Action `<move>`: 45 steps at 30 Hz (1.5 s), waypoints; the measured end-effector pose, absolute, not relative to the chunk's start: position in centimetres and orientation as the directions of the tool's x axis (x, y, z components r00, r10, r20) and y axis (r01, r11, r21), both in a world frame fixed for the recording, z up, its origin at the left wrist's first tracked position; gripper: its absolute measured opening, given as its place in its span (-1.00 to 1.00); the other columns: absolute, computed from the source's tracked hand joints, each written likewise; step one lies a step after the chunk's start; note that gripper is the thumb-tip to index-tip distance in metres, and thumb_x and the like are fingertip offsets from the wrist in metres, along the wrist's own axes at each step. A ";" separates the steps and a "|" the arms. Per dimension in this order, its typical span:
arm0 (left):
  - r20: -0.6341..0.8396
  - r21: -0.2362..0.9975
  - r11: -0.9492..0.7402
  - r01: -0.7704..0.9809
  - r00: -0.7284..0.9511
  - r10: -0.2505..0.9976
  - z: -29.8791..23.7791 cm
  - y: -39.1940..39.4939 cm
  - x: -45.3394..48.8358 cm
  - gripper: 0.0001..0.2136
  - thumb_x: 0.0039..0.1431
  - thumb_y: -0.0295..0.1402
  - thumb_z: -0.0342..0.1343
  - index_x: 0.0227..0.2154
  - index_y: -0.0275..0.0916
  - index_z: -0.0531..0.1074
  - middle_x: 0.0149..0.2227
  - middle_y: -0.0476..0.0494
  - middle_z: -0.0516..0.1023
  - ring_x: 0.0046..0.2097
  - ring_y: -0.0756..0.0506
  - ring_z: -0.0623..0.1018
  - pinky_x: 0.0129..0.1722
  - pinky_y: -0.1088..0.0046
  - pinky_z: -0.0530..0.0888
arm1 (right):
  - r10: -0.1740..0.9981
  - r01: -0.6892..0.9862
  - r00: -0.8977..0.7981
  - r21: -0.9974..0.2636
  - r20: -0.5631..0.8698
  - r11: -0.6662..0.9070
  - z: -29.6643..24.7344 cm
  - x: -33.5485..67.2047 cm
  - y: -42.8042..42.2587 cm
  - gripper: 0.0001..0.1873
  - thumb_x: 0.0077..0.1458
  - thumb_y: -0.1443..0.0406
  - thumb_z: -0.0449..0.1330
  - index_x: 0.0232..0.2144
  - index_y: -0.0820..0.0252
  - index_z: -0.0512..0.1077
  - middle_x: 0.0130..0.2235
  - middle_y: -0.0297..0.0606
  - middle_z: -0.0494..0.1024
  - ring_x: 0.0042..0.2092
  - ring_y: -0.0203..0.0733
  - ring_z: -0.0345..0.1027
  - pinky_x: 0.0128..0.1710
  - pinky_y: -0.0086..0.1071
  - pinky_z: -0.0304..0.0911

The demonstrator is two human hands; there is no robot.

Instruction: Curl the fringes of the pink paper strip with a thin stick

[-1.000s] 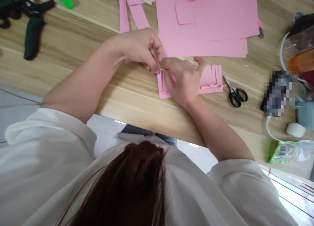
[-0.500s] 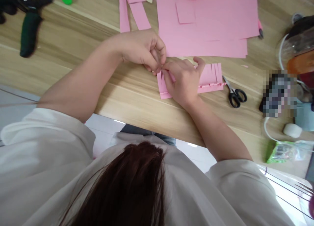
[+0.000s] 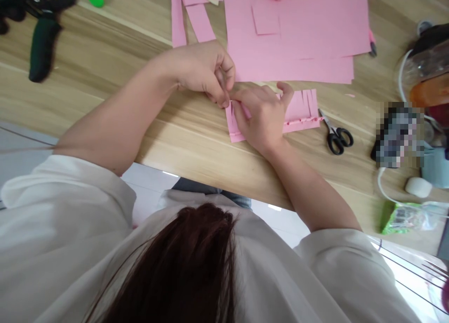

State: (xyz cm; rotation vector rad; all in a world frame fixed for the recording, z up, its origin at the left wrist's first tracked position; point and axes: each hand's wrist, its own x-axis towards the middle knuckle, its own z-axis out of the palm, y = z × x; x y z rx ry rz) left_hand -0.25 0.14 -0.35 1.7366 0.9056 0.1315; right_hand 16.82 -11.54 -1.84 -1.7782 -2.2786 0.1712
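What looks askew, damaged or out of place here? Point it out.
Nothing looks spilled or broken. Slightly untidy: the large pink sheets overlap unevenly, and a small pink scrap lies loose on the table. The slits in the pink strip under the right hand seem deliberate cuts, not tears.

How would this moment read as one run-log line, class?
left hand: at far left corner of slit pink strip; right hand: over strip, close beside left; grips: unclear; scissors: right of strip; pink sheets: beyond strip

The paper strip (image 3: 302, 107) and the sheets (image 3: 312, 28) are pink. The scissors (image 3: 333, 131) are black-handled; the table (image 3: 189, 131) shows tan wood grain.
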 end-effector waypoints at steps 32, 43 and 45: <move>-0.264 0.801 -0.225 0.555 0.664 0.700 0.3 -1.0 0.1 -0.64 -0.22 -0.66 0.34 -0.67 -0.25 0.22 -0.65 0.08 0.30 -0.48 -0.01 0.47 -0.45 0.48 0.20 | 0.940 0.908 -0.302 -0.254 0.157 0.334 -2.3 17.2 -11.3 -0.66 0.43 0.19 -0.11 -0.15 -0.11 0.48 0.03 -0.37 0.60 0.11 -0.11 0.41 0.37 0.08 -0.12; -0.224 0.749 -0.296 0.592 0.647 0.729 0.6 -1.5 0.1 -0.65 -0.23 -0.60 0.29 -0.66 -0.22 0.16 -0.63 0.05 0.33 -0.44 -0.04 0.51 -0.47 0.46 0.22 | 0.949 0.899 -0.278 -0.307 0.148 0.311 -2.2 17.1 -11.3 -0.71 0.41 0.24 -0.04 -0.15 -0.05 0.49 0.04 -0.33 0.61 0.12 -0.11 0.41 0.36 0.05 -0.11; -0.198 0.747 -0.312 0.587 0.645 0.738 0.7 -1.7 0.1 -0.66 -0.24 -0.61 0.26 -0.66 -0.22 0.15 -0.62 0.05 0.36 -0.43 -0.05 0.53 -0.47 0.46 0.23 | 0.945 0.885 -0.282 -0.336 0.167 0.323 -2.4 17.1 -11.2 -0.75 0.40 0.23 -0.01 -0.15 -0.05 0.49 0.03 -0.34 0.62 0.10 -0.10 0.42 0.35 0.08 -0.10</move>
